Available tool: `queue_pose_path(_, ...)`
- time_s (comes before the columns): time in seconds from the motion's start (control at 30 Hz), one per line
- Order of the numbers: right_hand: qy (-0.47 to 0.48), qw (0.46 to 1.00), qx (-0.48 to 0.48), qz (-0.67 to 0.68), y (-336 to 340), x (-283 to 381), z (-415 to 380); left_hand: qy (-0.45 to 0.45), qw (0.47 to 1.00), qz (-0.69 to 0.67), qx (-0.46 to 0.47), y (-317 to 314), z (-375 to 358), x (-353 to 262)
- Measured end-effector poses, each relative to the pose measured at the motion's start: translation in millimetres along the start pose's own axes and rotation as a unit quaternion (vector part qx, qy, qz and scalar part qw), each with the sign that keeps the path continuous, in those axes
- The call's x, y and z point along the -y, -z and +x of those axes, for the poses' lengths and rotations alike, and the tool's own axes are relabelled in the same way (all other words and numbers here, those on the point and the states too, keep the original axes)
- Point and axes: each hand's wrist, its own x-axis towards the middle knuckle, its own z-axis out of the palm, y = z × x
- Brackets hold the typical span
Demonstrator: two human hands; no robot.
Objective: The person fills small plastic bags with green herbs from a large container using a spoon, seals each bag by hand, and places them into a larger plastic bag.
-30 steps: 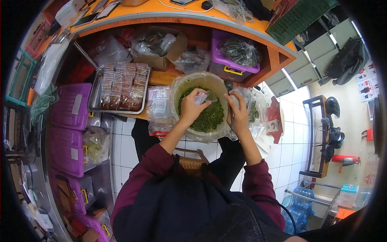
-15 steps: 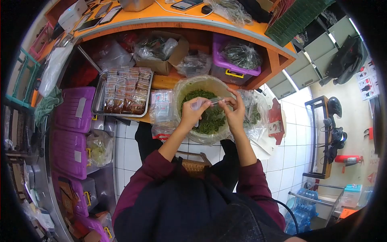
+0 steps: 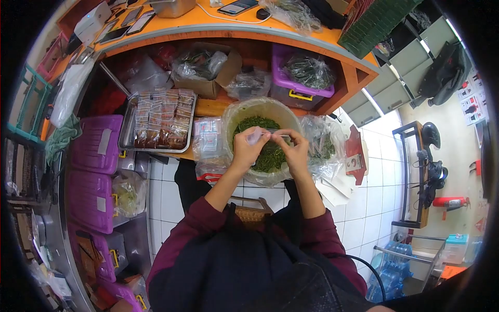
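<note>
Both hands pinching a small clear plastic pouch point(image 3: 262, 135), left hand point(image 3: 246, 148) and right hand point(image 3: 293, 150) closed on its edges, held above a round plastic-lined tub point(image 3: 234, 112) of dark green shredded leaves point(image 3: 270, 156), metal tray point(image 3: 125, 136) of filled packets at left, orange desk point(image 3: 218, 23) beyond.

Small shop, behind-the-counter packing spot. Curved orange-topped wooden counter point(image 3: 218, 23) with phones and a cable on top. Shelf under it is stuffed with stock: purple plastic lidded boxes point(image 3: 96, 143), an open brown cardboard box of bagged goods point(image 3: 208, 65), a metal tray of small filled clear sachets point(image 3: 158, 122). Big plastic-lined tub of chopped green leaves point(image 3: 262, 138) sits at the shelf edge. White tiled floor point(image 3: 382, 171), red fire extinguisher point(image 3: 448, 203) and blue water jugs point(image 3: 390, 268) off to the right.
</note>
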Motion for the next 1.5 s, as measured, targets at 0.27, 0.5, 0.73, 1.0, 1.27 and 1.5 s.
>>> queue_pose_path(0.27,-0.108,0.994,-0.02,0.016,12,5,-3,0.104,0.991,-0.084,-0.027,-4,-8,-7)
queue_pose_path(0.5,0.098,0.948,-0.209,-0.221,87,-14,-6,0.264,0.87,-0.417,0.001,14,-2,18)
queue_pose_path(0.73,0.021,0.988,-0.055,-0.145,49,13,-34,0.222,0.955,-0.189,0.056,-9,-16,6)
queue_pose_path(1.0,-0.138,0.987,0.027,0.079,38,14,-31,0.188,0.962,-0.15,0.129,-7,-23,-10)
queue_pose_path(1.27,-0.139,0.956,-0.126,0.224,54,3,-50,0.151,0.927,-0.342,-0.034,0,-25,7)
queue_pose_path(1.5,0.16,0.916,-0.345,0.13,-17,-2,-64,0.141,0.937,-0.314,-0.065,-54,-53,23)
